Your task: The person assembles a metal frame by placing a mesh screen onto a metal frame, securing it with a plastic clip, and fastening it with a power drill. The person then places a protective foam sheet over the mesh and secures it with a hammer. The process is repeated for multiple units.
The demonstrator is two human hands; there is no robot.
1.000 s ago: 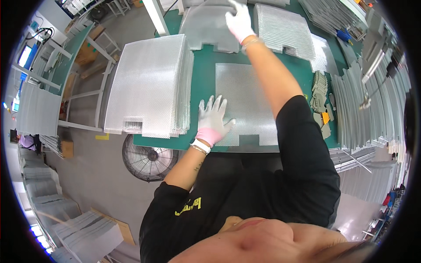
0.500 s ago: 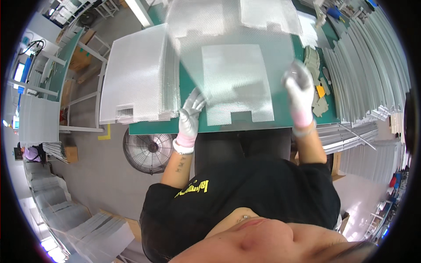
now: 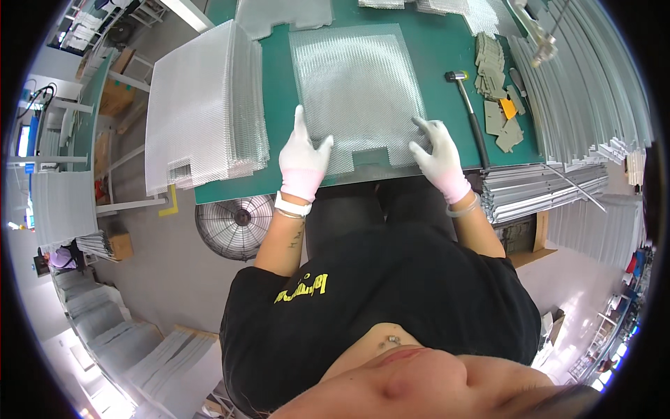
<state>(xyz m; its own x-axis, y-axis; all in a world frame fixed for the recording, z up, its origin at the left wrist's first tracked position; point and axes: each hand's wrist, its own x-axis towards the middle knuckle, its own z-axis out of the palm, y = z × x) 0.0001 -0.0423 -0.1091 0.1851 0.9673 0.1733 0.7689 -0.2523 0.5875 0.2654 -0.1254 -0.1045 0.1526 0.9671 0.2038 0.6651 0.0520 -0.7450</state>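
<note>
Green tabletop (image 3: 440, 42) is spreading beneath a notched mesh sheet (image 3: 359, 84), which is lying flat between the gloved left hand (image 3: 304, 157) and right hand (image 3: 441, 157). Both are resting at its side edges, fingers parted and unclenched, while a mallet (image 3: 472, 112) is lying rightward.

I see the bare left forearm (image 3: 281, 241) and right forearm (image 3: 481, 227) reaching forward, well apart. The left hand (image 3: 303, 159) stretches its index finger straight ahead, thumb spread inward; the right hand (image 3: 441, 159) bends its fingers slightly, thumb also pointing inward.
</note>
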